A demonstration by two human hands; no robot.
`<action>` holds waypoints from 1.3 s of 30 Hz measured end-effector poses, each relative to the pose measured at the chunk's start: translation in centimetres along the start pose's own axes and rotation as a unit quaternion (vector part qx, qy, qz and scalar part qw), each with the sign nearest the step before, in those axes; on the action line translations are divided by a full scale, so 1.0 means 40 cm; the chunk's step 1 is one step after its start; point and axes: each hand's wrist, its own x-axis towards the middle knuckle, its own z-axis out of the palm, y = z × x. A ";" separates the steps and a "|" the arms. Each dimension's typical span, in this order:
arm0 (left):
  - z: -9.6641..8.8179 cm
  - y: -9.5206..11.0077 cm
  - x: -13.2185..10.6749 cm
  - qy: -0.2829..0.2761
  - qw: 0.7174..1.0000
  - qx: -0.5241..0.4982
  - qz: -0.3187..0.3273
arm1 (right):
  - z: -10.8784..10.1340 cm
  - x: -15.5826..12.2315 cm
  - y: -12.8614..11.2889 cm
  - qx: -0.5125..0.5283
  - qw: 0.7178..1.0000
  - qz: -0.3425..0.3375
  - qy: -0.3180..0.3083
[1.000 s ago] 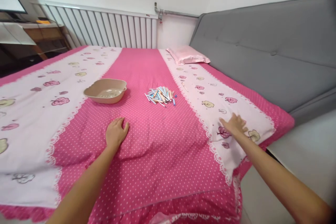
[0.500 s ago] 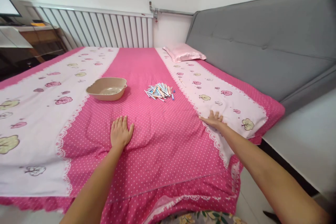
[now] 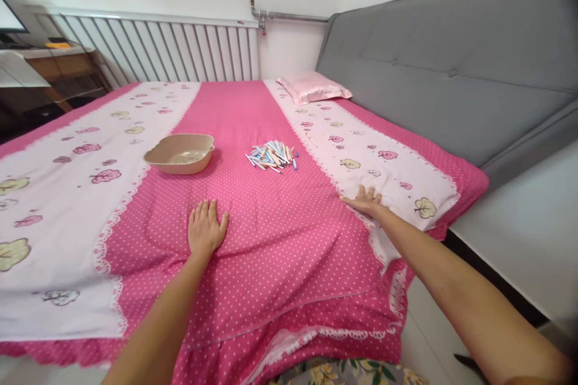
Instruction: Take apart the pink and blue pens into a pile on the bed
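My left hand (image 3: 206,228) lies flat and open on the pink dotted bedsheet (image 3: 271,240), fingers spread, holding nothing. My right hand (image 3: 365,200) also rests open and flat on the sheet, at the lace edge between the pink strip and the white flowered strip. Farther up the bed lies a pile of coloured pens (image 3: 272,156), out of reach of both hands. A beige plastic basin (image 3: 179,154) sits to the left of the pile.
A pink pillow (image 3: 313,86) lies at the far right of the bed against a grey padded headboard (image 3: 442,78). A white radiator (image 3: 158,48) runs along the far wall. A wooden desk (image 3: 54,72) stands at the far left.
My right hand slid left from the white flowered strip to the lace edge and settled flat. My left hand spread its fingers on the sheet. The view moved back slightly.
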 end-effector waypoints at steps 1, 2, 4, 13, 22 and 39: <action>0.000 0.000 0.000 0.000 1.000 -0.002 0.000 | 0.000 -0.001 -0.001 0.001 1.000 0.001 0.000; 0.000 0.000 0.000 0.002 1.000 -0.005 -0.001 | 0.000 -0.002 -0.001 0.001 1.000 0.001 -0.001; 0.000 0.000 -0.001 0.006 1.000 -0.007 -0.001 | 0.000 -0.001 -0.002 0.003 1.000 0.002 -0.002; 0.000 0.003 0.006 -0.003 0.998 -0.058 -0.001 | 0.007 0.009 0.012 -0.006 1.000 0.004 0.002; -0.128 0.042 -0.136 -0.057 0.953 -0.296 0.044 | 0.027 0.033 0.044 -0.010 0.999 -0.013 0.028; -0.086 0.149 -0.216 -0.154 0.971 -0.155 0.101 | 0.004 -0.010 0.018 0.000 1.000 -0.010 0.009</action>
